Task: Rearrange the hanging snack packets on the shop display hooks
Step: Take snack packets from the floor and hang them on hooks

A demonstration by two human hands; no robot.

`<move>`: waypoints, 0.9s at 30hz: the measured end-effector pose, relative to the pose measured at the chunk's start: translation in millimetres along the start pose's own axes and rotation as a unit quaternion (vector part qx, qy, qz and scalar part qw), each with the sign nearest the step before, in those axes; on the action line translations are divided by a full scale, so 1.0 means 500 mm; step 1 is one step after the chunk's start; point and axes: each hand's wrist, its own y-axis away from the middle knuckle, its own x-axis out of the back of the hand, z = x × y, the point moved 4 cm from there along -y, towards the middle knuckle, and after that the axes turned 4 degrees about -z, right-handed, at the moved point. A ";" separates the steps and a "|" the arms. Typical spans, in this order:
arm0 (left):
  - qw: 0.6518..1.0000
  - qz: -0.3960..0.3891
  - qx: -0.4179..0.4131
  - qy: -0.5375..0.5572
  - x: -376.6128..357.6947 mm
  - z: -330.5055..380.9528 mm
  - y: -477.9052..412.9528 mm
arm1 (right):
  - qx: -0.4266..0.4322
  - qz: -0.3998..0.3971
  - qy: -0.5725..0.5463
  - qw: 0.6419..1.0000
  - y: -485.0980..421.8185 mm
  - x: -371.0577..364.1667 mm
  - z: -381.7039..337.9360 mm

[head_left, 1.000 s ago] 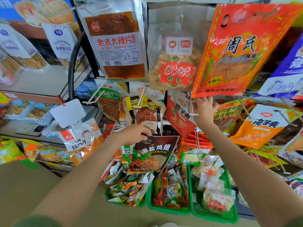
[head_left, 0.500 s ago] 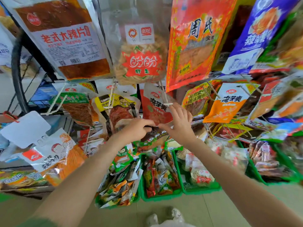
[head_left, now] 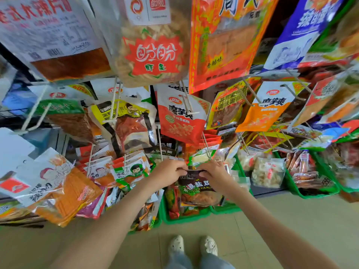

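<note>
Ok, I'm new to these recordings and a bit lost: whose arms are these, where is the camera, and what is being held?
There is no machine here. A person wears one wide-angle camera on the head, looking forward and down, so the two bare arms reaching in are their own. The left hand and the right hand each pinch the top edge of a dark snack packet. Whether it hangs on a hook cannot be told. Around it, many packets hang from white wire hooks, such as a red packet. Below, green baskets hold more packets. At the bottom are the person's shoes.
</note>
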 end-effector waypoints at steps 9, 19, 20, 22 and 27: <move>0.985 0.071 0.064 -0.141 -0.085 -0.093 -0.013 | 0.048 -0.097 -0.061 0.992 -0.099 -0.156 0.006; 0.974 0.171 0.142 -0.053 -0.142 -0.249 -0.013 | -0.007 -0.034 -0.147 0.989 -0.246 -0.229 0.021; 0.977 0.149 0.138 -0.071 -0.147 -0.263 -0.015 | -0.015 -0.053 -0.150 0.987 -0.262 -0.245 0.024; 0.979 0.122 0.134 -0.090 -0.158 -0.294 -0.013 | -0.039 -0.095 -0.164 0.981 -0.294 -0.283 0.033; 0.981 0.124 0.128 -0.076 -0.170 -0.353 0.001 | -0.048 -0.092 -0.137 0.985 -0.351 -0.335 0.046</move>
